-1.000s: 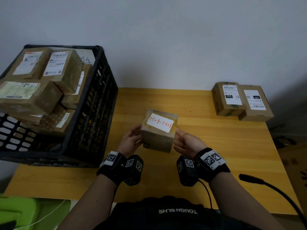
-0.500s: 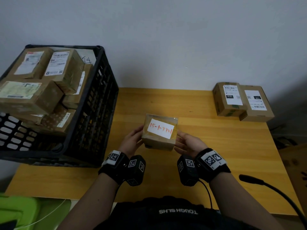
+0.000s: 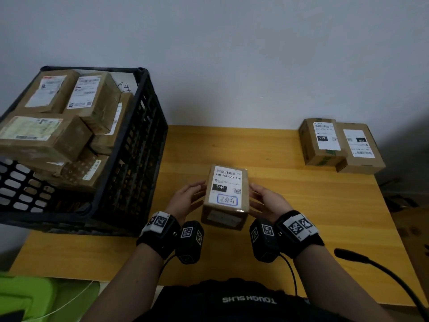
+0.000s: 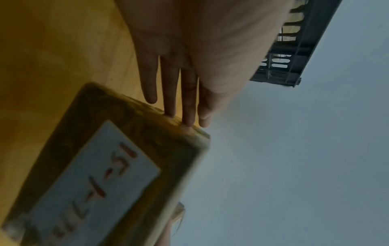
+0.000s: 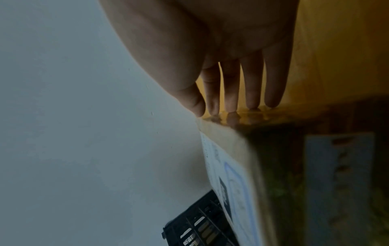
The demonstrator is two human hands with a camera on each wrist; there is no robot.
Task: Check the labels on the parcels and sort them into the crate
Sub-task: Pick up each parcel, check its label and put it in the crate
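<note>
Currently the parcel is held up off the table at centre frame of the head view, between the two hands, with its printed shipping label turned face-up toward the head camera. Judgement: it is held this way so the label can be read before sorting; "15H" and a code line are legible on it. A second, handwritten label sits on another face, seen from the left wrist view at lower left of that frame

Left hand: flat against the parcel's left side, fingers straight and close together, tips touching the box edge. Nothing curled round it. Right hand: mirrors it on the right side, fingers straight, tips pressing the glossy taped face. So the parcel is pressed between two flat, extended hands rather than gripped. Both wrists are low, near the bottom centre of the head view, palms facing each other

Crate: black, upper left of the head view, standing on the table's left end, already stacked high with parcels. Two more boxes lie side by side, touching, at the upper right of the table by the wall, labels up, well apart from the hands; presumably awaiting their turn

Judgement: label check in hand; placement into the crate not yet done
</note>
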